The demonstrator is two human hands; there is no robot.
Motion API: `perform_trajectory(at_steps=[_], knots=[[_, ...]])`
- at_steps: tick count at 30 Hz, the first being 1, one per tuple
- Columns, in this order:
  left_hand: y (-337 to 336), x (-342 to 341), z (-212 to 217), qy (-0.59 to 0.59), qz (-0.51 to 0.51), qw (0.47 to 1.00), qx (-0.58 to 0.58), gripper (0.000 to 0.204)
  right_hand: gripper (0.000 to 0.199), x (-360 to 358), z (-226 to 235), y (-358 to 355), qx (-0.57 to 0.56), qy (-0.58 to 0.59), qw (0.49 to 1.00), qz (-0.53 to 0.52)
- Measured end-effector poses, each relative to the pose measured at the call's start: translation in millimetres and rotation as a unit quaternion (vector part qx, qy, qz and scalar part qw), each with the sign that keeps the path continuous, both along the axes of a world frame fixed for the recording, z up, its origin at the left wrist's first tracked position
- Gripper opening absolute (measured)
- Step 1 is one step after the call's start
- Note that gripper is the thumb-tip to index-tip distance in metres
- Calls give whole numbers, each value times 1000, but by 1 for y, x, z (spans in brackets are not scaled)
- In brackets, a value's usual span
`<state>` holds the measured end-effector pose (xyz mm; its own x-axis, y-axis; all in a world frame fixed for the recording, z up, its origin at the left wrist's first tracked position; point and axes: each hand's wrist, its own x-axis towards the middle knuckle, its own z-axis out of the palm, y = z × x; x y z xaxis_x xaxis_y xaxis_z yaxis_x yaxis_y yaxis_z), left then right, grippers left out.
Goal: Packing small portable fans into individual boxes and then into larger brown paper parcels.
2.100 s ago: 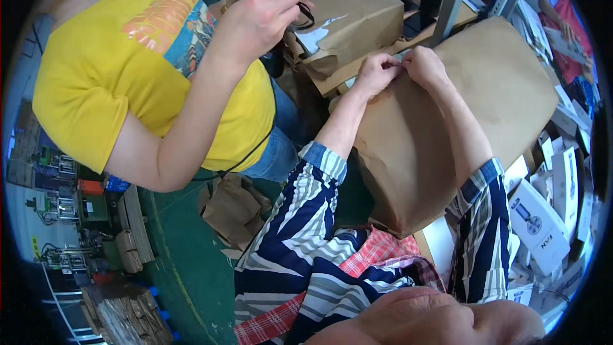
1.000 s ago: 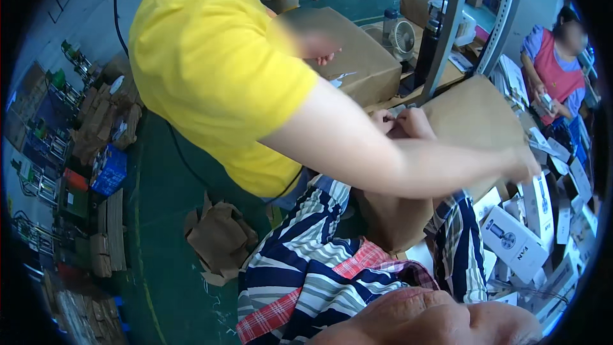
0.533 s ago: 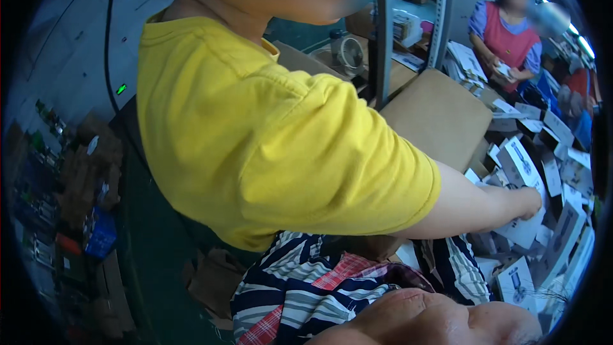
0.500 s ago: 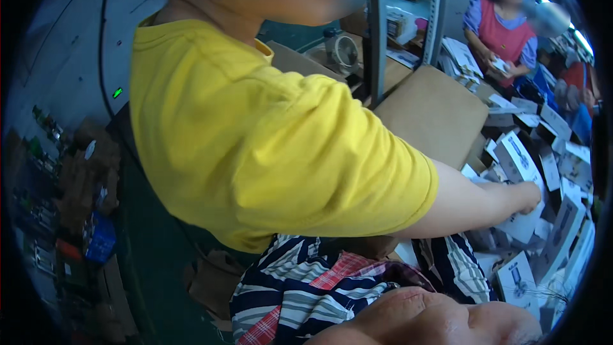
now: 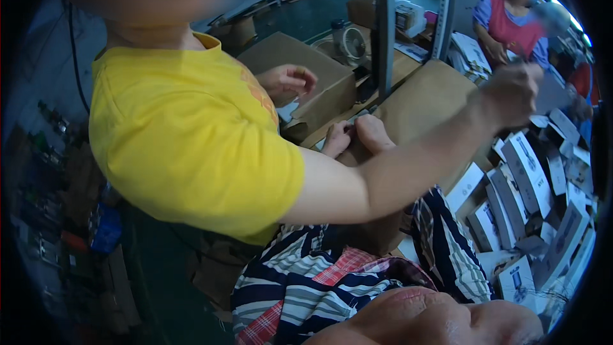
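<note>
My left hand and my right hand show close together beyond a co-worker's bare forearm, at the near edge of a brown cardboard piece. Their fingers are bent and drawn in; what they hold, if anything, is too small and covered to name. The co-worker, in a yellow shirt, leans across in front of me and hides my forearms. That person's right hand is blurred, above a heap of white printed boxes. Their left hand hovers by an open carton.
A grey metal upright stands behind the cardboard, with a small round fan to its left. Another person in a pink apron is at the far right. At the left rim lies a blue packet among dark clutter.
The yellow-shirted co-worker has moved left, and their right hand has risen away from the white boxes. My hands and the co-worker's left hand, hidden before, now show.
</note>
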<state>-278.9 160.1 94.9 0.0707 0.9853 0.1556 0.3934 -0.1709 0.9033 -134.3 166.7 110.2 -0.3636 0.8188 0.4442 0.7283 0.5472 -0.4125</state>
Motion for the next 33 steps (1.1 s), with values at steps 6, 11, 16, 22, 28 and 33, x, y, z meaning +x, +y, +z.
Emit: perform_trajectory(at_steps=[6, 11, 16, 22, 28, 33], knots=[[-6, -9, -8, 32, 8, 999, 31, 20, 17, -19, 9, 8, -34, -103, 991, -74], [-14, -12, 3, 73, 14, 994, 79, 17, 18, -37, 12, 2, -38, -91, 991, -93], [-19, -3, 20, 83, 13, 991, 108, 18, 13, -30, 18, 5, -15, -16, 990, -137], [-12, 6, 10, 43, 14, 991, 126, 16, 13, -1, -3, 50, -35, 203, 960, -191], [-12, -8, -19, -37, 10, 985, 171, 15, 23, 98, 0, 62, -83, 463, 863, -183], [-2, 5, 3, 113, -4, 984, 139, 29, 26, 168, 20, -47, 112, 146, 966, -180]])
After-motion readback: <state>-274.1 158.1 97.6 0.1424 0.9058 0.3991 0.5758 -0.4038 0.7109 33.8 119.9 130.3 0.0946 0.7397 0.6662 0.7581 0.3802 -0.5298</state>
